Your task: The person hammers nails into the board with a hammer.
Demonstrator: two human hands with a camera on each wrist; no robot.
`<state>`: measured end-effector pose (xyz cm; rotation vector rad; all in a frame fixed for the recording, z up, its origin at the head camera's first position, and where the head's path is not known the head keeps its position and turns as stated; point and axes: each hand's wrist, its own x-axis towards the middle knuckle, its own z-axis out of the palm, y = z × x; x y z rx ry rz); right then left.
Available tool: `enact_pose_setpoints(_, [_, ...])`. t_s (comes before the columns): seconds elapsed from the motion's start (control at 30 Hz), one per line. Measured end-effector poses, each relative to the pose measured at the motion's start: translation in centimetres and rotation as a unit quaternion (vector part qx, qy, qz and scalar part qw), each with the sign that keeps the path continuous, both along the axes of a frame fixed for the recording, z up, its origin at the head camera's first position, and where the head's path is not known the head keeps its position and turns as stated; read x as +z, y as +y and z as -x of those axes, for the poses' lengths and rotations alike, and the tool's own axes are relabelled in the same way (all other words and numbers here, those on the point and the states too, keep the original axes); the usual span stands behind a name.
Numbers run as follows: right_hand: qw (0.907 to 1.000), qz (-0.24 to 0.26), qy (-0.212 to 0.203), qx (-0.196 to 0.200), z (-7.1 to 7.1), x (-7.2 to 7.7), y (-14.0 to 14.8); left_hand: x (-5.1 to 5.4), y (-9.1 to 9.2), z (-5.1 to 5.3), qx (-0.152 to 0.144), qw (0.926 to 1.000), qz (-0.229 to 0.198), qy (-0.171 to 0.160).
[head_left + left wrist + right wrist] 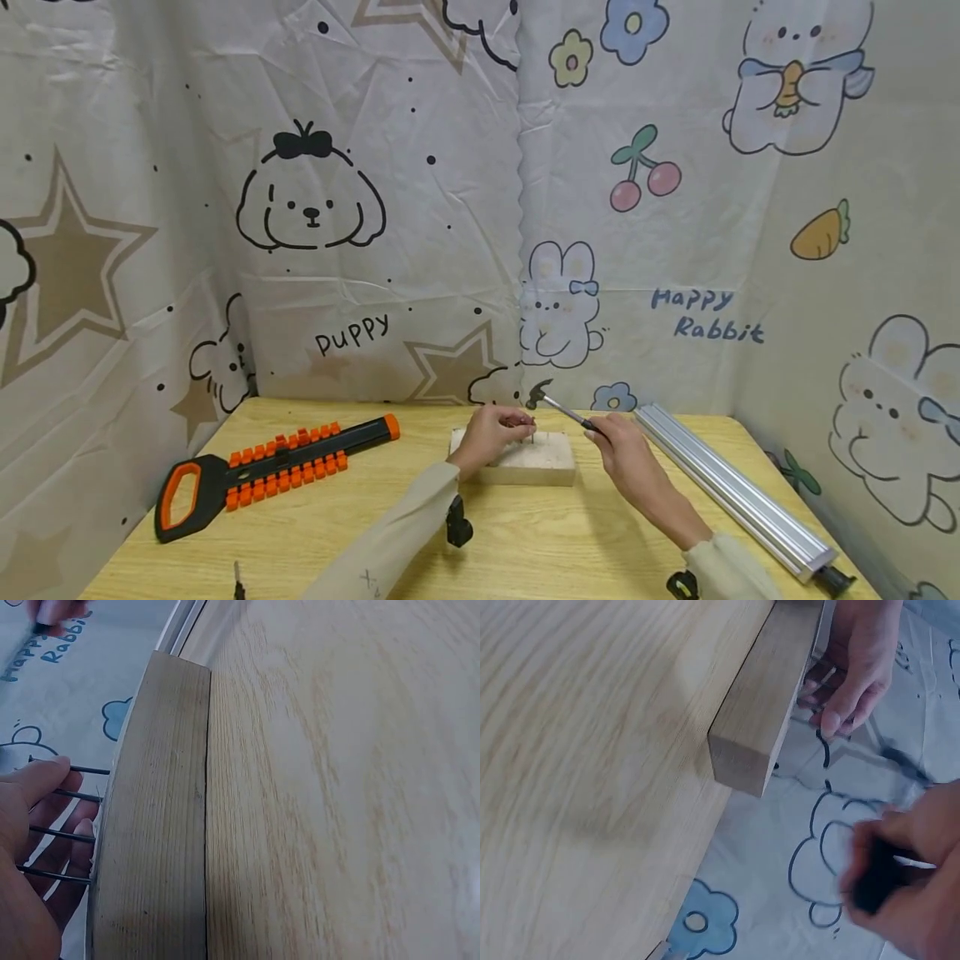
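A pale wooden block (525, 475) lies on the table, with several dark nails (64, 835) standing upright in its top. My left hand (489, 435) is over the block and pinches one nail (90, 771) between thumb and forefinger, its other fingers among the neighbouring nails. My right hand (626, 454) grips the dark handle of a claw hammer (558, 407), whose head is raised just above and beside the left fingertips, apart from the nail. The right wrist view shows the black hammer grip (881, 877) inside the blurred right fist.
A black and orange toothed plastic rack (285, 458) lies on the left of the table (555, 550). Along the right edge is a long silver metal bar (735, 492). A small thin-shafted tool (238, 583) lies at the front left. Printed cloth (450, 208) hangs behind the table.
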<state>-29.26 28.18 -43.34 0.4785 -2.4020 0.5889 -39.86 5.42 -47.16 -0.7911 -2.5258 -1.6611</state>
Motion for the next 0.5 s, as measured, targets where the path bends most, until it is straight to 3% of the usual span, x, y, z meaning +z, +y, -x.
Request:
enact_pose_setpoints(0.1, [0.9992, -0.012, -0.036, 0.008, 0.0, 0.1, -0.3, 0.0, 0.0, 0.0, 0.002, 1.0000, 0.001, 0.006])
enact_pose_setpoints(0.3, [0.9995, 0.012, -0.024, -0.014, -0.1, 0.9, -0.1, -0.2, -0.2, 0.1, -0.009, 0.9999, -0.006, 0.013])
enact_pose_setpoints(0.5, [0.9903, 0.061, -0.107, -0.064, -0.5, 1.5, 0.9, -0.2, -1.0, 0.0, -0.013, 0.9996, -0.022, 0.011])
